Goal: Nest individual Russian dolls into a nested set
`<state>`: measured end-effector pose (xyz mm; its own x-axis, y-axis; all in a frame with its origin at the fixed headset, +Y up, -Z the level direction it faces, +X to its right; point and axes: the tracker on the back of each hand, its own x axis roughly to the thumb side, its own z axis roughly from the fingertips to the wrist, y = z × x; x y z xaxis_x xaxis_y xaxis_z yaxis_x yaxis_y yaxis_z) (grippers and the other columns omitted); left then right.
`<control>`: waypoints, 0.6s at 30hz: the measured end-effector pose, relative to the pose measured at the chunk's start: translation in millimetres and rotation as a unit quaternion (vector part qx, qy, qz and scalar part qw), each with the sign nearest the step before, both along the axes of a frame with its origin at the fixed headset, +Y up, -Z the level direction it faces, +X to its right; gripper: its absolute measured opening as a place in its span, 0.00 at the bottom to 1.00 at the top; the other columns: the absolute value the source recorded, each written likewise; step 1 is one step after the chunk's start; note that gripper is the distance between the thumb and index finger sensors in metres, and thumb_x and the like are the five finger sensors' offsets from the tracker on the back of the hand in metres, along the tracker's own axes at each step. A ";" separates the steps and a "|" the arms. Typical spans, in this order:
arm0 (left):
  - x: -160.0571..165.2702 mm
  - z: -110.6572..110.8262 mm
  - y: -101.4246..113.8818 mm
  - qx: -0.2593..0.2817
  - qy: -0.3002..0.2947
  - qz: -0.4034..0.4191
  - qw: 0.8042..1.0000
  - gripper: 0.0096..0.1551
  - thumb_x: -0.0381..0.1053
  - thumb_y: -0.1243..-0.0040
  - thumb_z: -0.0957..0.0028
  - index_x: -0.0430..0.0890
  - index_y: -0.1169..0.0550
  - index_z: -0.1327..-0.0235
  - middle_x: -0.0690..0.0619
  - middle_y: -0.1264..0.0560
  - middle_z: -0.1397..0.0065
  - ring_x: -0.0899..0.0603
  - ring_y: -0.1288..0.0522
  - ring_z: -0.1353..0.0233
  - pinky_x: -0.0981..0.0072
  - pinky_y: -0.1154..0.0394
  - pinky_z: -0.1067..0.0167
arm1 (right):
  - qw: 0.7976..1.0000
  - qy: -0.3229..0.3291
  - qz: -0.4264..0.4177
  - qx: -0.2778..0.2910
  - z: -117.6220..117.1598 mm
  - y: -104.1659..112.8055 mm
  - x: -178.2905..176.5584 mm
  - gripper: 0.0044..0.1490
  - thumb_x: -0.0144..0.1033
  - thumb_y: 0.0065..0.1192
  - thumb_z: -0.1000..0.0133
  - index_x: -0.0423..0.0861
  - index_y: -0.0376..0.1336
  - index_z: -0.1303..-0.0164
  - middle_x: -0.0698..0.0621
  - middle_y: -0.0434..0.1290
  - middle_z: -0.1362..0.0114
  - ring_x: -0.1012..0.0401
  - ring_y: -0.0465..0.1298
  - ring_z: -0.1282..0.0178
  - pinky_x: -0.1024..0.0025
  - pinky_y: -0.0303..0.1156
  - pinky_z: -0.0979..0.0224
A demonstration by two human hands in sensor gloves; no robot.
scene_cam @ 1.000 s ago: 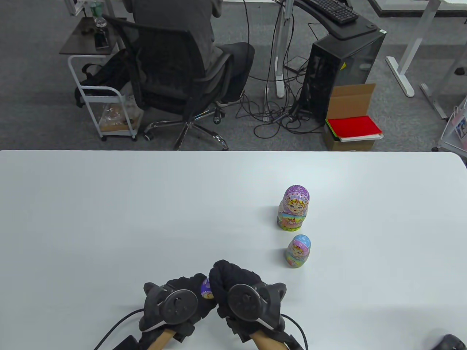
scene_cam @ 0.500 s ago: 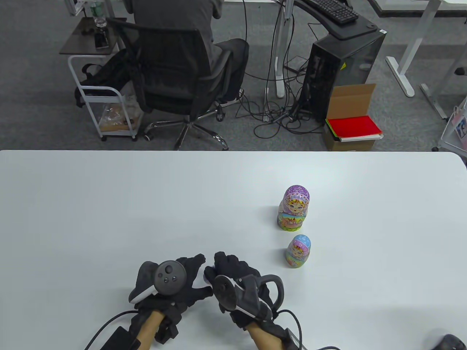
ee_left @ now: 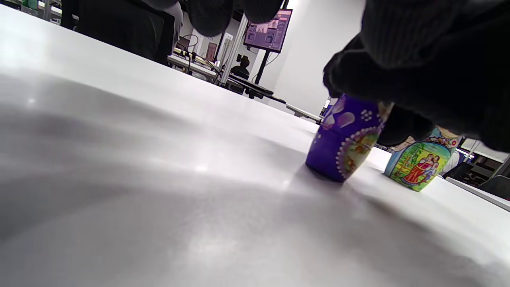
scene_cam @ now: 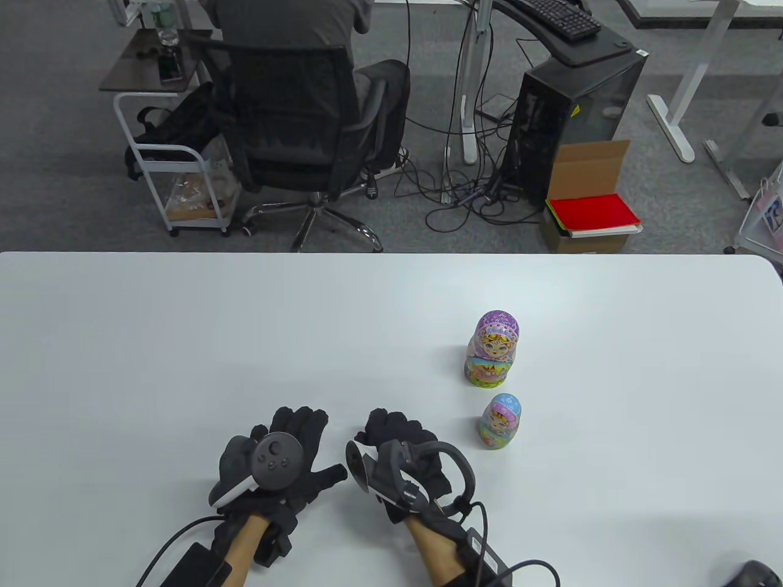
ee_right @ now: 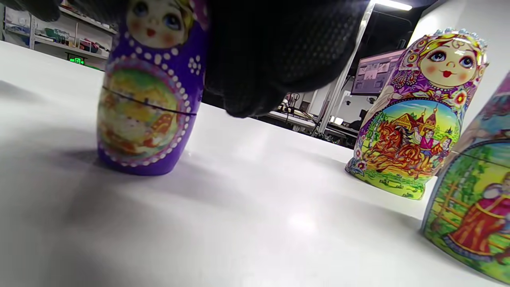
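Note:
The small purple doll (ee_right: 147, 99) stands upright and closed on the white table. My right hand (scene_cam: 391, 437) grips its head from above, and the hand hides it in the table view. It also shows in the left wrist view (ee_left: 346, 139). My left hand (scene_cam: 293, 446) lies open just left of it, fingers spread, holding nothing. The light-blue doll (scene_cam: 500, 420) stands to the right of my right hand. The larger pink-purple doll (scene_cam: 492, 348) stands behind the light-blue doll. Both also show in the right wrist view, the larger (ee_right: 418, 115) and the blue one (ee_right: 474, 199).
The white table (scene_cam: 183, 342) stretches wide to the left and back. A dark object (scene_cam: 752, 575) lies at the table's front right corner. Beyond the far edge are an office chair with a seated person (scene_cam: 300, 116) and a computer tower (scene_cam: 575, 110).
Both hands have moved forward from the front edge. My left hand has let go of the purple doll and opened. My right hand has stood the doll on the table.

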<state>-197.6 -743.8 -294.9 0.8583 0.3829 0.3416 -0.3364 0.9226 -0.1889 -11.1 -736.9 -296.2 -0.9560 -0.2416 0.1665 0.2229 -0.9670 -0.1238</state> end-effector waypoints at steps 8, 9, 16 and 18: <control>-6.1 1.8 2.3 0.023 0.008 -0.006 1.000 0.59 0.71 0.46 0.44 0.39 0.49 0.11 0.28 0.51 0.13 0.20 0.58 0.20 0.16 0.60 0.40 | 0.995 -0.020 -0.073 0.064 15.2 36.3 33.4 0.45 0.70 0.39 0.34 0.52 0.46 0.13 0.47 0.57 0.14 0.45 0.66 0.18 0.44 0.68 0.21; -6.4 1.8 2.3 0.023 0.009 -0.006 1.000 0.58 0.71 0.46 0.44 0.39 0.48 0.11 0.28 0.51 0.13 0.20 0.58 0.20 0.16 0.60 0.40 | 0.993 -0.034 -0.082 0.081 16.0 42.7 45.1 0.46 0.70 0.39 0.34 0.52 0.45 0.13 0.46 0.55 0.13 0.43 0.63 0.16 0.42 0.65 0.19; -1.7 2.1 0.0 0.016 0.004 -0.014 1.000 0.57 0.71 0.47 0.44 0.40 0.47 0.11 0.29 0.50 0.13 0.20 0.56 0.20 0.16 0.59 0.39 | 0.979 -0.170 -0.098 0.049 -0.9 33.1 127.0 0.54 0.73 0.43 0.35 0.52 0.34 0.10 0.40 0.38 0.08 0.36 0.41 0.10 0.33 0.50 0.15; 0.1 2.3 -0.4 0.015 0.002 -0.016 1.000 0.57 0.71 0.46 0.44 0.40 0.47 0.11 0.29 0.49 0.13 0.21 0.56 0.20 0.16 0.59 0.39 | 0.973 -0.195 -0.127 0.008 -6.9 23.4 142.1 0.59 0.74 0.44 0.35 0.50 0.29 0.10 0.38 0.32 0.09 0.34 0.37 0.11 0.33 0.49 0.15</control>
<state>-197.5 -744.2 -292.6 0.8712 0.3454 0.3488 -0.3075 0.9379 -0.1607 131.0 -713.5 -303.1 -0.9749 0.0102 -0.2226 0.0109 -0.9956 -0.0935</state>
